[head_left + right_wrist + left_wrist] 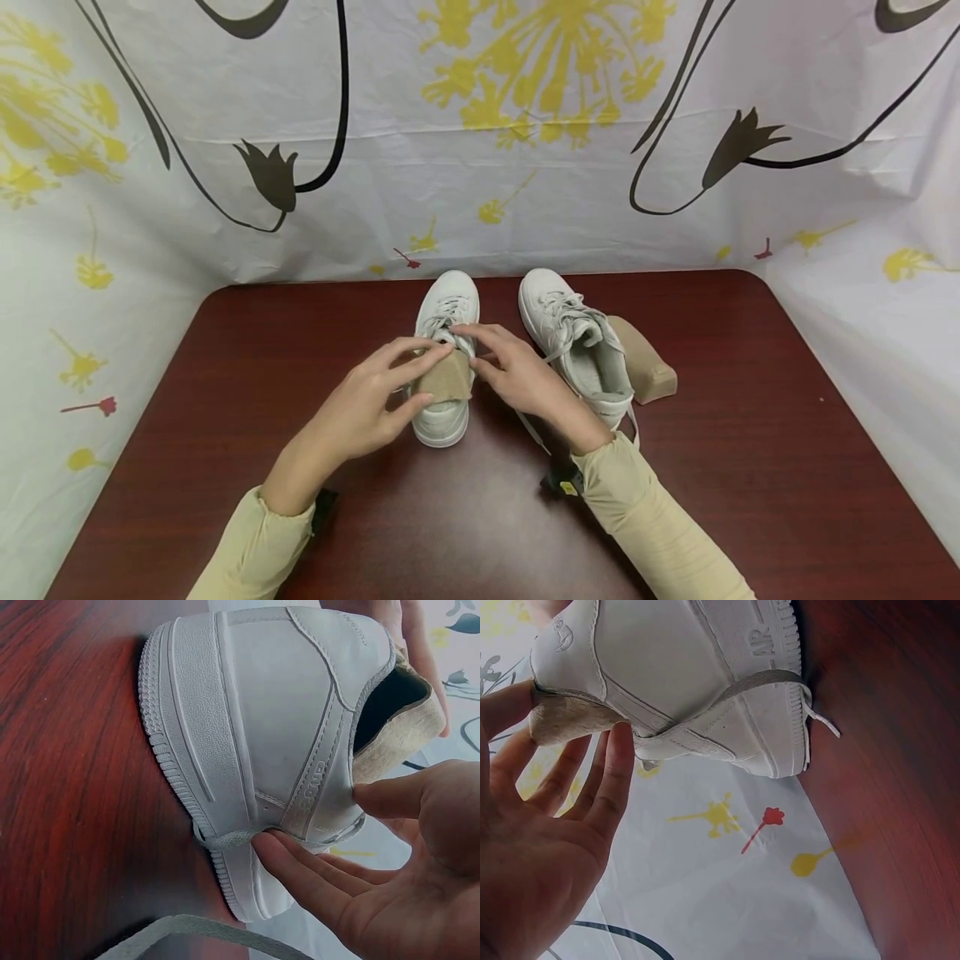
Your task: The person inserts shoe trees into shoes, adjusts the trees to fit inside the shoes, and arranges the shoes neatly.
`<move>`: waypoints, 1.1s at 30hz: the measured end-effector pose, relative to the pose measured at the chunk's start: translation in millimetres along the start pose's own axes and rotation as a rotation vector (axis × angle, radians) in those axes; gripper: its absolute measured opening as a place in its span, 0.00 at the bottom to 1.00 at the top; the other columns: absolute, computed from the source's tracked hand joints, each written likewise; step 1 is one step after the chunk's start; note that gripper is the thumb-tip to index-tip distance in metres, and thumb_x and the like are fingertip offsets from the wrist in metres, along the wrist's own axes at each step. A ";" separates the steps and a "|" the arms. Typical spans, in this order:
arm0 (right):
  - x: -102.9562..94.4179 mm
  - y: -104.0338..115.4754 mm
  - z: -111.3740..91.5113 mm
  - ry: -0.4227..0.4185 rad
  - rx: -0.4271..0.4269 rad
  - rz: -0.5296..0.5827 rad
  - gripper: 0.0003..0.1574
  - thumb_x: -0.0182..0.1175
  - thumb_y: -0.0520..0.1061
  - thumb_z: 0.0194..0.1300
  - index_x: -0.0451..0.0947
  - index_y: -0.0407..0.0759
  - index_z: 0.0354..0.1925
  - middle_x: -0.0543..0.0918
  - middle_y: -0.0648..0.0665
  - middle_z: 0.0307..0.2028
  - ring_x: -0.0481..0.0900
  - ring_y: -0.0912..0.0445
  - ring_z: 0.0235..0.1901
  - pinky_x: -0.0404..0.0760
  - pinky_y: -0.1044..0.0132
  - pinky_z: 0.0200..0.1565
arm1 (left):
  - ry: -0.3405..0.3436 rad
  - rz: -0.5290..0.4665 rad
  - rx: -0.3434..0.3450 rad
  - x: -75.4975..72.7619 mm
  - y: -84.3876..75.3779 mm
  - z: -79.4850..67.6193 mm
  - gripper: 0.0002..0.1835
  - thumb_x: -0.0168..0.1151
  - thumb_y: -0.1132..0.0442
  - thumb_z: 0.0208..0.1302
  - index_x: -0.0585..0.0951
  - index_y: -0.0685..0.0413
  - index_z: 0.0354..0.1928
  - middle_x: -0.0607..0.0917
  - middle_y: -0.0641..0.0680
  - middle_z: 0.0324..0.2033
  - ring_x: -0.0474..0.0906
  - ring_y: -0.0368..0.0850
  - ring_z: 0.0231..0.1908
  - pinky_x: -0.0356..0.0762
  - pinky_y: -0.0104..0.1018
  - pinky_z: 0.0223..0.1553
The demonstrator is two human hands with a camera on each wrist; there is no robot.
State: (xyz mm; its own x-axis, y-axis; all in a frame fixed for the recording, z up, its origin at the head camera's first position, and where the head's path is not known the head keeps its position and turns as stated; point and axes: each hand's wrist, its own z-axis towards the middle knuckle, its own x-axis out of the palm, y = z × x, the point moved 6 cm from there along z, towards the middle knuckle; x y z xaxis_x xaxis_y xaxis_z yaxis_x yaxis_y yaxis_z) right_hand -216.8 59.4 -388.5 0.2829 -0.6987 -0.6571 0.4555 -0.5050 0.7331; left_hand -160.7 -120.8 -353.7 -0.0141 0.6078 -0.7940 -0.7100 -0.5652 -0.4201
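A white lace-up sneaker (441, 427) sits upright on the table with its toe pointing away. Out of its opening sticks a brown molded-cardboard shoe insert (444, 380), its front part hidden inside. My left hand (367, 400) holds the insert, thumb at the near edge and fingertips along the far edge. In the left wrist view the insert (574, 720) shows between thumb and fingers. My right hand (525, 375) grips the sneaker's right side by the laces. Seen from the right wrist, its thumb presses the collar while a fingertip touches the sneaker's side (277, 712) at a lace.
To the right stands a second white sneaker (543, 304), its opening showing and laces loose. Beside it lies another brown insert (641, 354). Dark red wood forms the tabletop (315, 321), with a white patterned cloth (420, 192) hanging behind and at the sides.
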 end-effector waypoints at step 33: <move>2.1 -1.7 1.5 -0.029 0.012 0.010 0.30 0.59 0.39 0.71 0.71 0.56 0.68 0.76 0.48 0.61 0.83 0.48 0.49 0.81 0.54 0.50 | 0.066 -0.013 -0.111 5.5 17.8 4.2 0.33 0.68 0.59 0.65 0.71 0.33 0.71 0.64 0.57 0.72 0.70 0.56 0.64 0.72 0.55 0.58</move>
State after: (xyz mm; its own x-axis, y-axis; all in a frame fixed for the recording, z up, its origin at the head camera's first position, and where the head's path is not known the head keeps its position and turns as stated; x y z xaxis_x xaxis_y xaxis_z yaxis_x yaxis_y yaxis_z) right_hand -218.3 58.0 -390.8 0.2623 -0.7180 -0.6447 0.4427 -0.5041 0.7415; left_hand -176.4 -125.2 -363.7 0.0440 0.5795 -0.8138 -0.6273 -0.6179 -0.4740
